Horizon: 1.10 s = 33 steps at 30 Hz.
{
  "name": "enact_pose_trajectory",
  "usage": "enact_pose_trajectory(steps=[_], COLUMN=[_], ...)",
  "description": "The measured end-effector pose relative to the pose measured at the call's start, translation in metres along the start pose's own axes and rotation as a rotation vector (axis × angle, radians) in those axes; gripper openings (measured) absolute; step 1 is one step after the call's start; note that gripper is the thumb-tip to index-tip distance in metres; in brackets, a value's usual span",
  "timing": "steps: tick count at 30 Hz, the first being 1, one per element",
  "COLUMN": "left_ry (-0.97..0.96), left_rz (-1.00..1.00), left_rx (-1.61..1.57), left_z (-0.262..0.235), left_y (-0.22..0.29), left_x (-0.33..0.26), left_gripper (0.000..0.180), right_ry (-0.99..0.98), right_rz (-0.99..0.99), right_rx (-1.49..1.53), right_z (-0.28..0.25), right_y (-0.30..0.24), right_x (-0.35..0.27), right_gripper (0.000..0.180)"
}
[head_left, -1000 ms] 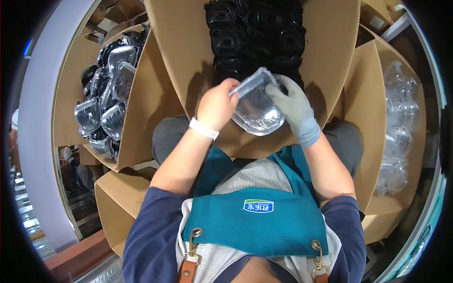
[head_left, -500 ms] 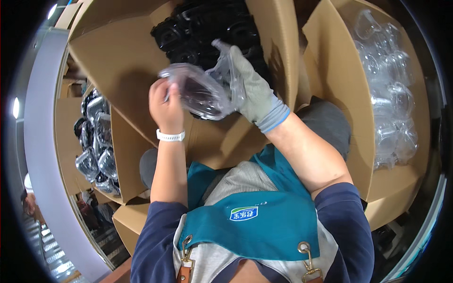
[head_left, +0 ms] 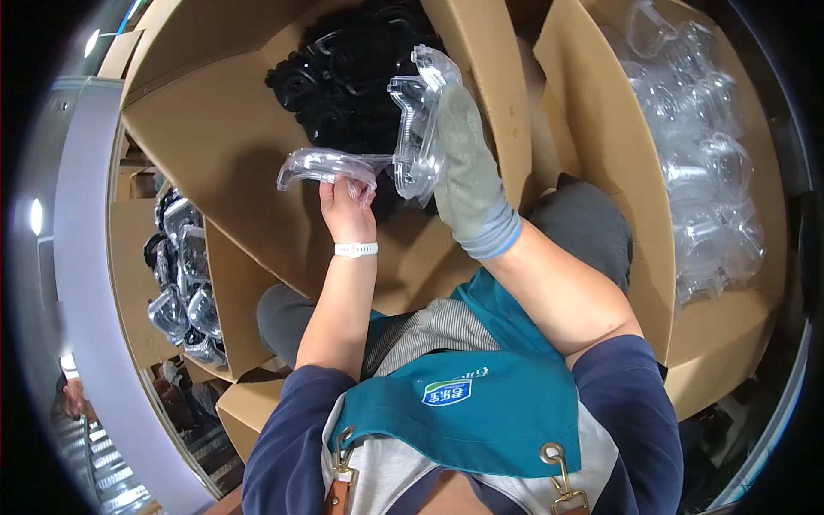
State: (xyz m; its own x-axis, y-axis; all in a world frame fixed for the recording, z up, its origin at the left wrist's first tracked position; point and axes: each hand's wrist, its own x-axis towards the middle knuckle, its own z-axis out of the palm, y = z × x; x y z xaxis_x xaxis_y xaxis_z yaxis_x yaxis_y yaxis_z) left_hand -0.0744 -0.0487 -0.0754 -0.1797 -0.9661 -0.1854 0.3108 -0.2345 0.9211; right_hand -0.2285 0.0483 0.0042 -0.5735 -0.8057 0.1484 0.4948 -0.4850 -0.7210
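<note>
Bare, with a white wristband, my left hand [head_left: 348, 215] grips a curved clear plastic shell [head_left: 313, 163] from below; its fingers are bent round the edge. My right hand [head_left: 469, 172], in a grey glove with a blue cuff, holds a second clear plastic shell [head_left: 414, 137] upright, its fingers partly hidden behind the palm. Another clear piece may be stacked with it; I cannot tell. The two shells come close together between my hands. Below them, the large cardboard box [head_left: 206, 129] holds black molded plastic parts [head_left: 343, 73].
At the right stands a cardboard box [head_left: 618, 180] filled with clear plastic shells [head_left: 704, 163]. Another box [head_left: 236, 283] at the left has clear-and-black parts [head_left: 184, 257] beside it. My knees flank the large box. A pale upright panel [head_left: 86, 215] runs along the far left.
My left hand has moved right and turned, tipping its shell nearly edge-on and lower. My right hand has risen slightly, and its shell now stands more upright. The shells have shifted apart.
</note>
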Motion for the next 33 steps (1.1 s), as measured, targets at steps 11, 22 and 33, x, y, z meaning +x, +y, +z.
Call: enact_pose_trajectory(steps=[11, 22, 33], left_ry=[0.31, -0.448, 0.599], left_rz=[-0.289, -0.487, -0.646], left_rx=[-0.365, 0.972, 0.365], left_z=[-0.032, -0.09, -0.156], left_y=[-0.015, -0.132, -0.129], left_x=[0.042, 0.035, 0.09], left_gripper=[0.013, 0.035, 0.059], right_ry=[-0.065, -0.099, -0.069], right_rz=[0.243, 0.487, 0.533], right_rx=[0.533, 0.762, 0.794], right_z=[0.028, 0.001, -0.005], right_y=[-0.015, -0.009, -0.01], right_x=[-0.018, -0.006, 0.001], right_gripper=[0.074, 0.075, 0.072])
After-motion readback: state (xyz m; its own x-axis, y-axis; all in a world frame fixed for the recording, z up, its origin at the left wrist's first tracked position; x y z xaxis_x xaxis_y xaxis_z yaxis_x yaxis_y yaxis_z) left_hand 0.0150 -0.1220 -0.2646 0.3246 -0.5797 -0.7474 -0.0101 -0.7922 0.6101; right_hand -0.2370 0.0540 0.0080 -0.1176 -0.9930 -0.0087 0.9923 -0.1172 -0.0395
